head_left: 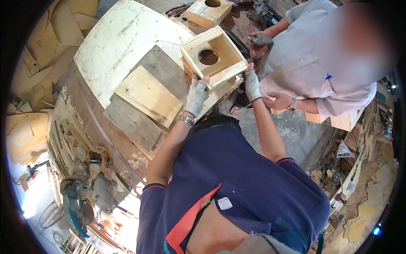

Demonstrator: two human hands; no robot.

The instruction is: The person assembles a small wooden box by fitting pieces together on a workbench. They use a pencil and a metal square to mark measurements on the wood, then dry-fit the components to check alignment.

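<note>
Left hand (pixel 196 97) and right hand (pixel 253 86), fingers curled, grip wooden box (pixel 224 59) above the table's (pixel 123 143) near edge. Walls joined, round hole (pixel 208 56) cut; one face open; remainder unclear.

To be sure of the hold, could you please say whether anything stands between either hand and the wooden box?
Nothing visible does, apart from the gloves: the left hand holds the wooden box at its near edge's left end, the right hand at the right end.

The co-worker's head (pixel 354 44) is blurred. The grey object (pixel 263 40) they hold is too small to identify. The upper edge crops a wooden box (pixel 202 16).
</note>
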